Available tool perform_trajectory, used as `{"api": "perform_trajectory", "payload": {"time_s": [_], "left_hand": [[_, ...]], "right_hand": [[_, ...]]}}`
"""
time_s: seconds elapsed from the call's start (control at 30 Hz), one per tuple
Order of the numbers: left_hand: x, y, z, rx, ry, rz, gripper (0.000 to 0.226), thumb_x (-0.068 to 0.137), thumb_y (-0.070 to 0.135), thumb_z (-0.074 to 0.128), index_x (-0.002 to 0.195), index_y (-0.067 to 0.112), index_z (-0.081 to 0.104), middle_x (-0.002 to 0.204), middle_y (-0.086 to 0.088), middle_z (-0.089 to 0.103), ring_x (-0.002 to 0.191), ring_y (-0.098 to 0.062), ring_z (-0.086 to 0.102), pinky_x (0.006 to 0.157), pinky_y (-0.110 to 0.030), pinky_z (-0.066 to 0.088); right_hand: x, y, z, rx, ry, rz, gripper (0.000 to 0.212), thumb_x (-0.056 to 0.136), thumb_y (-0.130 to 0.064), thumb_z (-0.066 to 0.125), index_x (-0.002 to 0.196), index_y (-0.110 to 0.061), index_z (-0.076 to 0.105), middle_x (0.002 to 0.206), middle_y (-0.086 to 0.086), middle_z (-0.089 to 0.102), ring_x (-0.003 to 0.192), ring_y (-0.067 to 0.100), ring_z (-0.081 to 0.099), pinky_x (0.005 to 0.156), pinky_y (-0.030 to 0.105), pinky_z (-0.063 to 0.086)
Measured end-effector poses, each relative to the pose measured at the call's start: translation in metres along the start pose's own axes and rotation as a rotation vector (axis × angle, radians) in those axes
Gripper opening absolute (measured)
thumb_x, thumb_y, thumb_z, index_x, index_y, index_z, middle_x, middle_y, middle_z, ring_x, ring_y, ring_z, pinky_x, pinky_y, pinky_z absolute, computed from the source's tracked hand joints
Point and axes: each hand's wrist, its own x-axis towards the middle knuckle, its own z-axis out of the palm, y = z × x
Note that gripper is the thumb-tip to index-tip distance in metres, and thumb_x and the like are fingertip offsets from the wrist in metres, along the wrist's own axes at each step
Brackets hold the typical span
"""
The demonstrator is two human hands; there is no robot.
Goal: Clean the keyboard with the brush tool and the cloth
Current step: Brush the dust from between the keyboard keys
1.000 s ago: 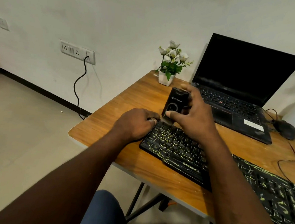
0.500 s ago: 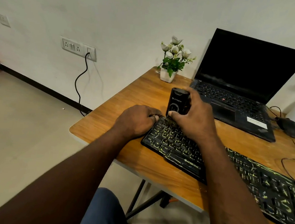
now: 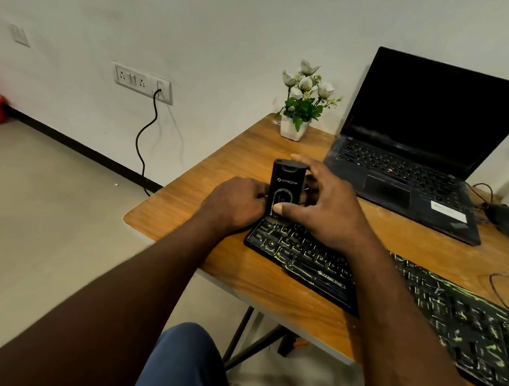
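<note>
A black keyboard (image 3: 327, 260) with greenish key markings lies along the wooden desk's front edge. My right hand (image 3: 325, 211) grips a black upright brush tool (image 3: 286, 183), thumb on its front and fingers behind it. The tool's bristles (image 3: 275, 221) touch the keys at the keyboard's far left end. My left hand (image 3: 233, 205) sits with curled fingers on the keyboard's far left corner, right beside the tool. No cloth is in sight.
An open black laptop (image 3: 408, 175) stands behind the keyboard, with a dark mouse (image 3: 507, 221) and its cable to the right. A small white pot of flowers (image 3: 296, 125) is at the desk's (image 3: 184, 205) back corner. The desk's left edge drops to the floor.
The brush tool has gone from tilted to upright and shifted slightly left along the keys toward my left hand. My left hand has stayed on the keyboard corner.
</note>
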Motion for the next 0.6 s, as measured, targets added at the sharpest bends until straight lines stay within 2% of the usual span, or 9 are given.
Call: {"api": "perform_trajectory", "payload": {"time_s": [0.07, 0.17, 0.23, 0.3, 0.33, 0.37, 0.43, 0.5, 0.6], "left_hand": [[0.0014, -0.001, 0.0009, -0.008, 0.001, 0.01, 0.026, 0.098, 0.041, 0.053, 0.107, 0.033, 0.076, 0.098, 0.005, 0.076, 0.087, -0.014, 0.068, 0.081, -0.041, 0.057], [0.0022, -0.0029, 0.0017, -0.024, 0.014, 0.031, 0.031, 0.1, 0.044, 0.055, 0.125, 0.037, 0.073, 0.122, 0.009, 0.074, 0.105, -0.012, 0.067, 0.092, -0.037, 0.053], [0.0029, -0.0039, 0.0016, -0.04, 0.011, 0.016, 0.03, 0.1, 0.043, 0.056, 0.122, 0.036, 0.074, 0.119, 0.008, 0.076, 0.102, -0.013, 0.068, 0.091, -0.039, 0.055], [0.0037, -0.0043, 0.0013, -0.04, 0.005, 0.0, 0.025, 0.099, 0.041, 0.055, 0.11, 0.036, 0.077, 0.104, 0.007, 0.077, 0.091, -0.014, 0.069, 0.086, -0.042, 0.057], [0.0041, -0.0043, 0.0015, -0.039, 0.002, -0.004, 0.023, 0.099, 0.04, 0.056, 0.107, 0.036, 0.077, 0.1, 0.007, 0.077, 0.089, -0.014, 0.069, 0.084, -0.043, 0.058], [0.0041, -0.0037, 0.0014, -0.04, 0.001, -0.002, 0.023, 0.099, 0.04, 0.056, 0.108, 0.036, 0.077, 0.101, 0.007, 0.077, 0.09, -0.014, 0.069, 0.085, -0.042, 0.057], [0.0039, -0.0034, 0.0012, -0.044, 0.007, 0.01, 0.028, 0.1, 0.042, 0.057, 0.119, 0.037, 0.075, 0.115, 0.009, 0.077, 0.099, -0.012, 0.068, 0.091, -0.04, 0.055], [0.0037, -0.0033, 0.0011, -0.045, 0.004, 0.021, 0.03, 0.1, 0.043, 0.056, 0.124, 0.039, 0.074, 0.121, 0.011, 0.075, 0.105, -0.011, 0.067, 0.094, -0.04, 0.053], [0.0042, -0.0039, 0.0013, -0.054, 0.0, 0.009, 0.029, 0.099, 0.044, 0.055, 0.121, 0.039, 0.074, 0.114, 0.009, 0.077, 0.099, -0.012, 0.068, 0.092, -0.041, 0.055]], "right_hand": [[0.0037, 0.002, 0.0041, -0.113, 0.085, 0.012, 0.081, 0.078, -0.028, 0.089, 0.146, -0.033, 0.047, 0.123, -0.005, 0.069, 0.104, 0.01, 0.069, 0.081, 0.023, 0.057], [0.0073, 0.003, 0.0013, -0.245, 0.26, 0.056, 0.078, 0.079, -0.029, 0.087, 0.146, -0.03, 0.046, 0.126, 0.001, 0.069, 0.109, 0.018, 0.068, 0.077, 0.023, 0.054], [0.0053, 0.0032, -0.0019, -0.129, 0.214, 0.054, 0.079, 0.079, -0.029, 0.088, 0.147, -0.03, 0.047, 0.121, -0.005, 0.069, 0.103, 0.01, 0.069, 0.078, 0.022, 0.057], [0.0019, 0.0011, -0.0029, 0.024, 0.081, 0.038, 0.085, 0.077, -0.026, 0.089, 0.15, -0.031, 0.045, 0.117, -0.01, 0.067, 0.097, 0.001, 0.069, 0.08, 0.019, 0.058], [0.0013, 0.0018, -0.0018, 0.013, 0.044, 0.023, 0.086, 0.077, -0.026, 0.09, 0.15, -0.032, 0.045, 0.118, -0.01, 0.067, 0.098, 0.0, 0.069, 0.08, 0.016, 0.057], [0.0023, 0.0037, 0.0002, -0.045, 0.051, 0.014, 0.084, 0.078, -0.026, 0.089, 0.15, -0.031, 0.046, 0.12, -0.008, 0.068, 0.101, 0.003, 0.069, 0.079, 0.015, 0.055], [0.007, 0.0056, 0.0024, -0.182, 0.169, 0.042, 0.078, 0.08, -0.028, 0.087, 0.147, -0.028, 0.048, 0.125, -0.001, 0.069, 0.107, 0.015, 0.07, 0.079, 0.022, 0.057], [0.0091, 0.0064, 0.0008, -0.23, 0.277, 0.075, 0.075, 0.08, -0.029, 0.087, 0.145, -0.028, 0.049, 0.127, 0.002, 0.069, 0.11, 0.02, 0.069, 0.078, 0.026, 0.057], [0.0069, 0.0074, -0.0016, -0.096, 0.184, 0.058, 0.07, 0.079, -0.029, 0.088, 0.14, -0.026, 0.054, 0.123, -0.003, 0.069, 0.107, 0.014, 0.068, 0.081, 0.024, 0.058]]}}
